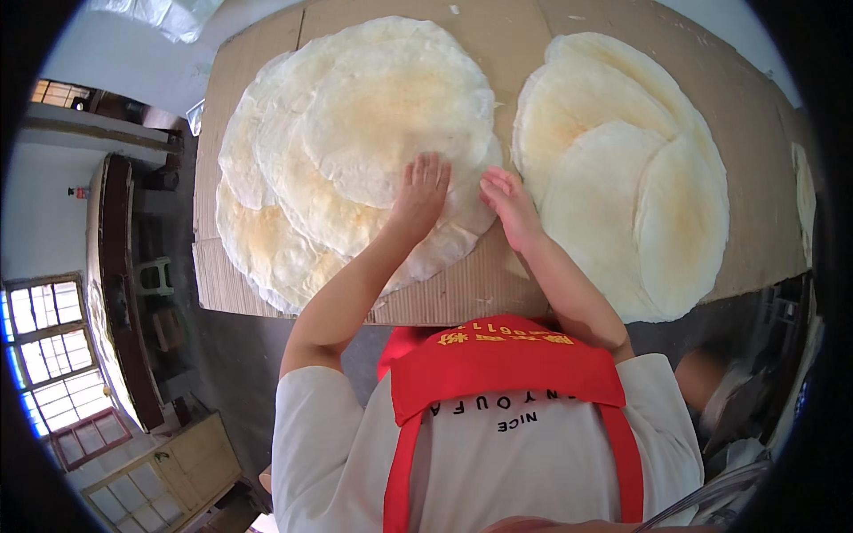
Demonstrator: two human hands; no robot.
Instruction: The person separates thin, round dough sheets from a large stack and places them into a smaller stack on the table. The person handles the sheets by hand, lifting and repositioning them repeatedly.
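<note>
Large, thin, round flatbreads [393,113], pale with light brown patches, lie overlapped in a wide stack before me on the left. My left hand [424,190] rests palm down on the top flatbread near its front right side, fingers stretched forward. By the right edge of this stack is my right hand [510,203], its fingers loosely bent and turned towards the bread. Nothing shows between those fingers; whether they touch the edge is unclear. A second pile of flatbreads [600,200], some folded over, spreads beyond my right hand and forearm.
Brown cardboard [460,296] covers the work surface beneath both piles. To the left are a long dark-edged bench [120,286], a pale green stool [154,276], a barred window [53,333] and a cream door [200,456]. Clear plastic [726,493] hangs at lower right.
</note>
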